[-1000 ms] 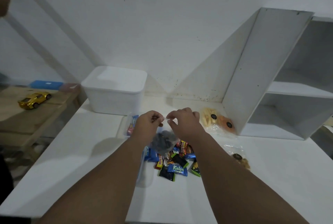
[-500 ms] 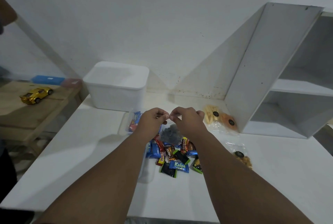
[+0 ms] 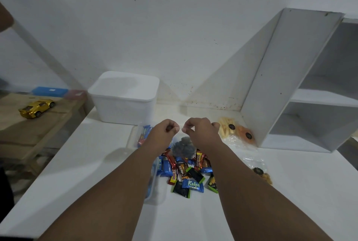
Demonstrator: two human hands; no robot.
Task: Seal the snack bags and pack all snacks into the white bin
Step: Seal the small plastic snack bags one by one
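Pinching the top of the clear bag (image 3: 183, 146), your left hand (image 3: 164, 134) and right hand (image 3: 201, 132) hold it above the wrapped snacks (image 3: 186, 173); white bin (image 3: 124, 99) at the table's (image 3: 77, 173) back edge.

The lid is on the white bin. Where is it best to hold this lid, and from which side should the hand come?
Grip the lid by its rim, which overhangs the sides of the white bin, probably along the near front edge. Come from the near side and from above, fingers hooked under the overhang: the wall stands close behind the bin, so the back edge is hard to reach.
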